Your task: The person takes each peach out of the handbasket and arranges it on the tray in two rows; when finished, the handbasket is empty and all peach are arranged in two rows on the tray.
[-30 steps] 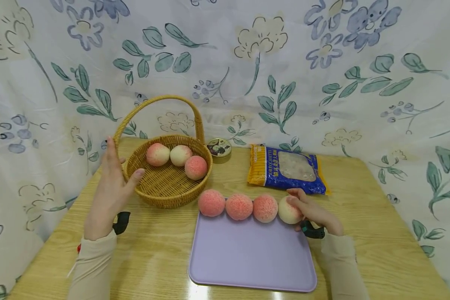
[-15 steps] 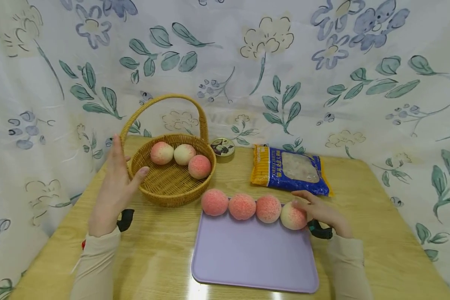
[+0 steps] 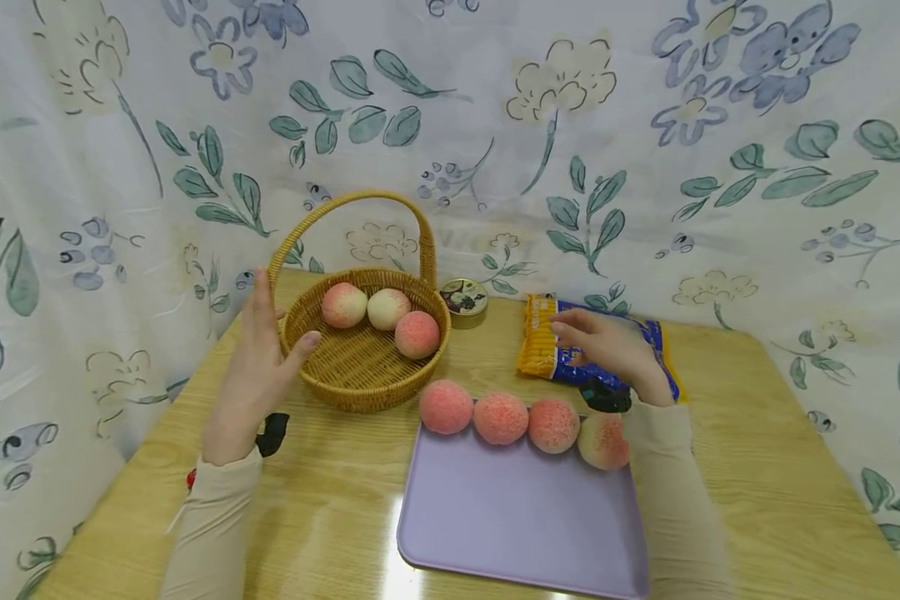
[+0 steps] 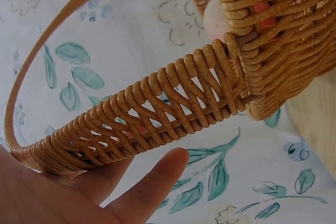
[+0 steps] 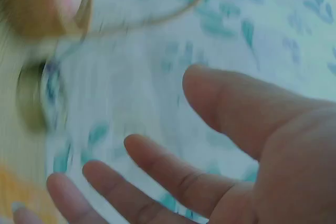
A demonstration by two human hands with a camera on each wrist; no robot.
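My left hand (image 3: pixel 251 375) is at the left side of a wicker basket (image 3: pixel 363 400), fingers straight and thumb spread. In the left wrist view its fingers lie against the basket's woven handle (image 4: pixel 142 103). Three peaches sit inside the basket, one of them a pink peach (image 3: pixel 417 335) near the right wall. My right hand (image 3: pixel 607 346) hovers over a blue and yellow pasta bag (image 3: pixel 537 346), its fingers spread and holding nothing. Several peaches line the far edge of a lilac tray (image 3: pixel 521 517). The rightmost peach (image 3: pixel 602 440) is partly hidden by my right sleeve.
A round tin (image 3: pixel 465 302) stands behind the basket's right side. Floral cloth (image 3: pixel 495 125) hangs along the back and sides of the wooden table (image 3: pixel 330 500). A small red object (image 3: pixel 191 479) shows beside my left sleeve.
My right hand has let go of the rightmost peach on the tray and risen up and left over the pasta bag. My left hand stays at the basket handle; the head view has shifted slightly.
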